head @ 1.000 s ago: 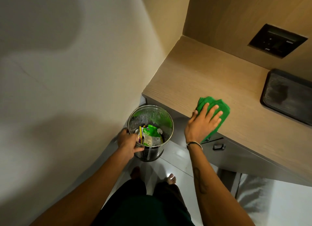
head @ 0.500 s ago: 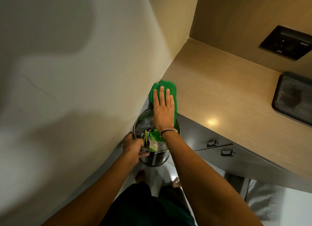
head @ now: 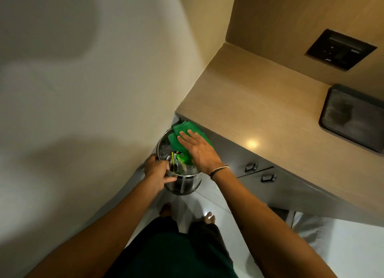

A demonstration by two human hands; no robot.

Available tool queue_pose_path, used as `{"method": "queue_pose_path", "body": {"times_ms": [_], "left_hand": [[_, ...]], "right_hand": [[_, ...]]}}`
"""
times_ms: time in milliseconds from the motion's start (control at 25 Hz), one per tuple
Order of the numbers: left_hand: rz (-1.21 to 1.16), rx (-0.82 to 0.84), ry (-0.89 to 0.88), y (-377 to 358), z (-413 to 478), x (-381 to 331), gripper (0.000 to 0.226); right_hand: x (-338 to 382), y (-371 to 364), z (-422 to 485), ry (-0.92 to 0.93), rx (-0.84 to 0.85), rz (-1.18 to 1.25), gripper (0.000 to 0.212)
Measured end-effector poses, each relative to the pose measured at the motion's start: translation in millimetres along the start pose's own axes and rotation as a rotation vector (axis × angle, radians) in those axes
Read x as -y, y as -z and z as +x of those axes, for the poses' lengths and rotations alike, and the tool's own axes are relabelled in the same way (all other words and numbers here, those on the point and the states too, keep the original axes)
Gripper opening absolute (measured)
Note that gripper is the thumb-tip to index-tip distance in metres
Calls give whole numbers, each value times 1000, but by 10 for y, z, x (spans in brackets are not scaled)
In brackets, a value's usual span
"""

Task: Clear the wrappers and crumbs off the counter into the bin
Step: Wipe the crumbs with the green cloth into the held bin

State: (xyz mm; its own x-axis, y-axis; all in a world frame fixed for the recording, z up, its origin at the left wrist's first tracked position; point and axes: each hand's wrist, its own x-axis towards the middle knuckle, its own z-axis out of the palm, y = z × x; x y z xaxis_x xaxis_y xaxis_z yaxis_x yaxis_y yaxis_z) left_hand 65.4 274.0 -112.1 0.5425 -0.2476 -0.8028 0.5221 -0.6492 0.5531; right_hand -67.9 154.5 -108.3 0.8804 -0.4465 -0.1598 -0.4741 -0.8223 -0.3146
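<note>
Here our left hand [head: 158, 174] grips the rim of the metal bin [head: 182, 186], wrappers [head: 181, 159] inside, held under the counter [head: 259, 111] edge. Our right hand [head: 199, 151] lies flat on the green cloth [head: 184, 132] over its mouth; if the bin tilts, crumbs could miss.

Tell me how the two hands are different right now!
The left hand is curled around the rim of the metal bin, holding it up by the counter edge. The right hand is flat, fingers spread, pressing a green cloth over the bin's mouth. Only the right wrist wears a bracelet. Both hands are bare and work at the same bin.
</note>
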Motion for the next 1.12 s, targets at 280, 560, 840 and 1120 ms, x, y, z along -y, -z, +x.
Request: {"method": "queue_pose_path", "body": {"times_ms": [280, 560, 840, 1120], "left_hand": [[34, 10, -21, 18, -48, 417, 43], [45, 2, 26, 73, 360, 1065, 41], [12, 22, 154, -168, 1834, 2078, 40], [45, 67, 164, -873, 3465, 2894, 38]], "right_hand": [[162, -527, -748, -116, -124, 101, 73], [170, -1164, -1051, -259, -46, 230, 73], [-112, -2760, -784, -509, -96, 369, 70], [-838, -4420, -471, -596, 64, 359, 75]]}}
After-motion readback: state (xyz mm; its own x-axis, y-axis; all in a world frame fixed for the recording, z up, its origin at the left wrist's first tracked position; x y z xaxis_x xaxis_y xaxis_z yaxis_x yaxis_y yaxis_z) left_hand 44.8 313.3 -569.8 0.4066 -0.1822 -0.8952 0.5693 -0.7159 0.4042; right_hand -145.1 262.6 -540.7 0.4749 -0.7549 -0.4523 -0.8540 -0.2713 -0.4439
